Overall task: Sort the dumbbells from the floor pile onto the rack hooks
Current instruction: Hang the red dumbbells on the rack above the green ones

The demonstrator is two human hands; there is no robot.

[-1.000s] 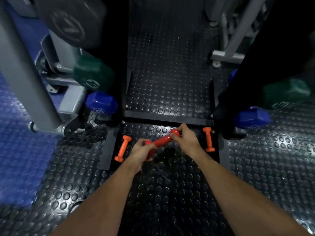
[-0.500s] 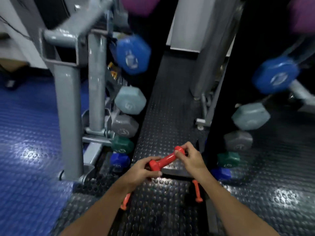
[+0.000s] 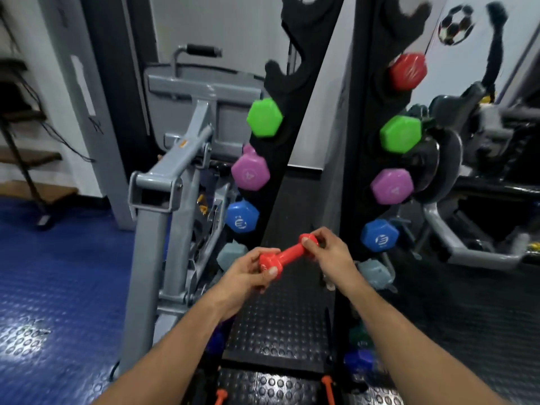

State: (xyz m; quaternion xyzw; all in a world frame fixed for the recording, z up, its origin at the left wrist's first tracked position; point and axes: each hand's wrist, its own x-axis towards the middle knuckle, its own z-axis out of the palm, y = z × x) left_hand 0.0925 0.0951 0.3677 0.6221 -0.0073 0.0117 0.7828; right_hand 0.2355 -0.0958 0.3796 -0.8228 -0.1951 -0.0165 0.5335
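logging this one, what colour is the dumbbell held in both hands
Red-orange dumbbell, clearest in the head view.

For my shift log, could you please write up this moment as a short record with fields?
held item: small red dumbbell, tilted, right end higher
left hand: grips the lower left head
right hand: fingers pinch the upper right head
rack: two black uprights, hex dumbbells across them
filled tiers, top down: green, purple, blue, grey
red hex head: seen at the right upright only
empty hooks: near the top of the left upright
floor: orange dumbbells at the bottom edge
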